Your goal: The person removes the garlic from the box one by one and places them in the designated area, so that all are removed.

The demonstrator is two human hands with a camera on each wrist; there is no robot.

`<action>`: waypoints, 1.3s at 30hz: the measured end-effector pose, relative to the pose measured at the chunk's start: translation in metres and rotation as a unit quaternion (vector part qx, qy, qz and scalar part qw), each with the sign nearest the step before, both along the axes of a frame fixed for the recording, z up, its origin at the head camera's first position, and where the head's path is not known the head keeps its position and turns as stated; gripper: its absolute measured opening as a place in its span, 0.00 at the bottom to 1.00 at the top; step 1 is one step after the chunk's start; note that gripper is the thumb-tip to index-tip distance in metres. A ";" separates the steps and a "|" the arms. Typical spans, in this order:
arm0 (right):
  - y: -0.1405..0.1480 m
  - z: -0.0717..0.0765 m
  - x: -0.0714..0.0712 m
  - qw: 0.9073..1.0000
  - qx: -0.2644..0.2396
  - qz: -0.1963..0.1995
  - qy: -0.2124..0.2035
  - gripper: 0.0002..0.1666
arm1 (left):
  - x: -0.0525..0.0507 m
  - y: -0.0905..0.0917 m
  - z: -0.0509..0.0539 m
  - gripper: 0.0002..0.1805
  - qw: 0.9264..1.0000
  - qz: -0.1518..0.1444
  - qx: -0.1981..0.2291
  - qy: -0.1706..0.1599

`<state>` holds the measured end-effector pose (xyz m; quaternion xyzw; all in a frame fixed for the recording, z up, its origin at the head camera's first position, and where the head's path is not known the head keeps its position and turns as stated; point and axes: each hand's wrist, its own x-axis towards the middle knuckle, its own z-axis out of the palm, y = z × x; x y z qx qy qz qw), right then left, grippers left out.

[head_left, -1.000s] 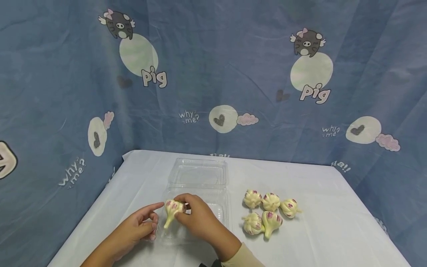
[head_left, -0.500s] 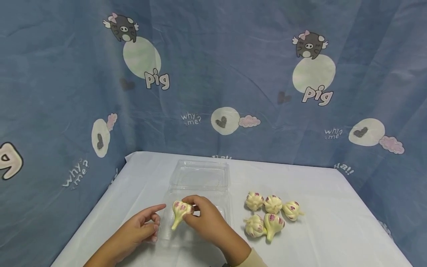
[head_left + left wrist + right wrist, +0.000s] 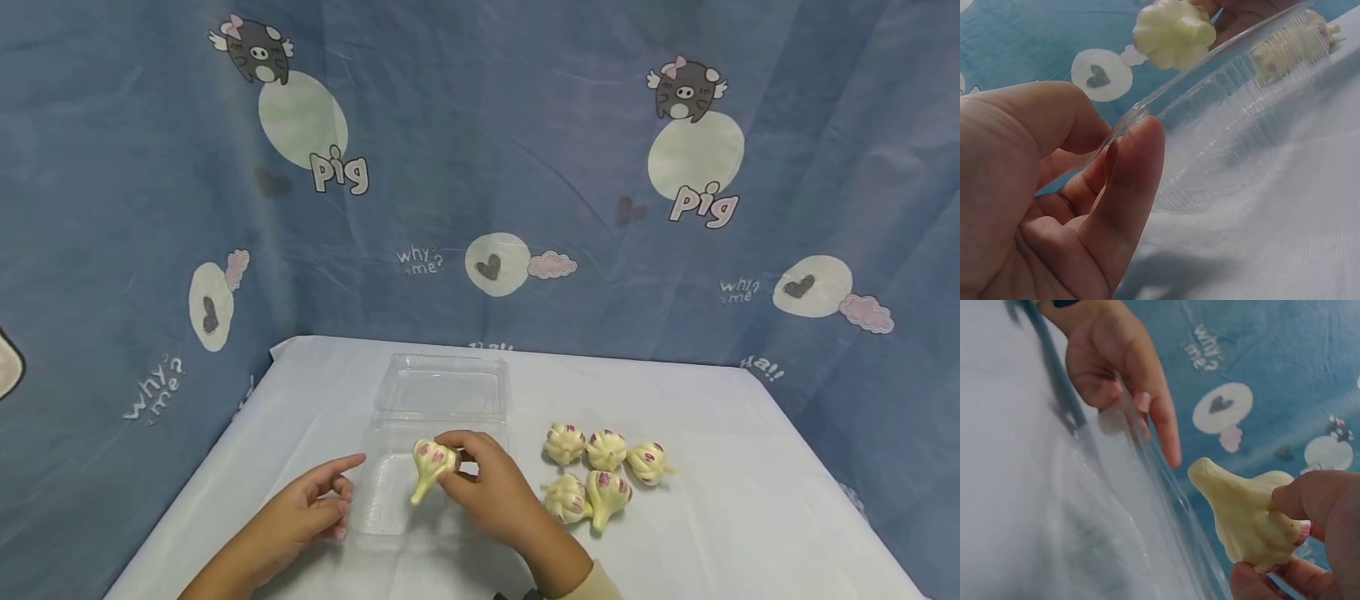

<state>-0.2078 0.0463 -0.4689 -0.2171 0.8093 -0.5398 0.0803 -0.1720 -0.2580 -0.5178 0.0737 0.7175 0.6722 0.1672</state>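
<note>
My right hand (image 3: 491, 487) grips a garlic bulb (image 3: 432, 463) above the lower half of an open clear plastic clamshell container (image 3: 384, 492). The bulb's stem points down and to the left; in the right wrist view the garlic bulb (image 3: 1244, 519) sits between thumb and fingers, above the container's rim. At the container's left edge is my left hand (image 3: 303, 504), index finger stretched forward. In the left wrist view its thumb (image 3: 1135, 181) and curled fingers pinch the container's rim (image 3: 1210, 53). The lid (image 3: 446, 387) lies folded back behind the lower half.
Several more garlic bulbs (image 3: 606, 450) lie in two loose rows on the white-covered table (image 3: 720, 517), right of the container. A blue printed cloth (image 3: 525, 183) hangs behind and at both sides of the table.
My right hand has moved right with the garlic bulb, from near my left index fingertip to over the container's middle. My left hand stays at the container's edge. The view shifts slightly.
</note>
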 end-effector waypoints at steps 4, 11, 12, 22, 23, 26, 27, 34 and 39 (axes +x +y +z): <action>0.010 0.002 0.001 1.000 -0.008 -0.002 0.003 0.21 | 0.001 -0.002 -0.002 0.37 1.000 0.005 0.001 -0.001; 0.024 -0.002 0.004 1.000 -0.017 -0.010 0.003 0.23 | 0.001 -0.005 -0.001 0.39 1.000 -0.009 0.009 0.008; 0.025 -0.002 0.005 1.000 -0.018 -0.013 0.004 0.23 | 0.001 -0.005 -0.001 0.39 1.000 -0.011 0.010 0.009; 0.042 -0.005 0.009 0.999 -0.019 -0.032 0.014 0.22 | 0.001 -0.002 0.001 0.38 1.000 -0.015 0.011 0.010; 0.044 -0.005 0.009 0.999 -0.018 -0.033 0.014 0.22 | 0.001 -0.002 0.001 0.38 1.000 -0.014 0.010 0.009; 0.050 -0.005 0.009 0.999 -0.016 -0.040 0.019 0.23 | 0.000 0.000 0.002 0.38 1.000 -0.012 0.008 0.009; 0.052 -0.006 0.009 0.999 -0.014 -0.043 0.020 0.23 | 0.000 0.000 0.002 0.38 1.000 -0.011 0.007 0.009; 0.066 -0.010 0.008 0.997 -0.005 -0.074 0.033 0.22 | -0.003 0.000 0.003 0.38 1.000 -0.009 0.007 0.012; 0.072 -0.012 0.008 0.996 -0.005 -0.086 0.030 0.22 | -0.001 -0.002 0.000 0.39 1.000 -0.013 0.011 0.003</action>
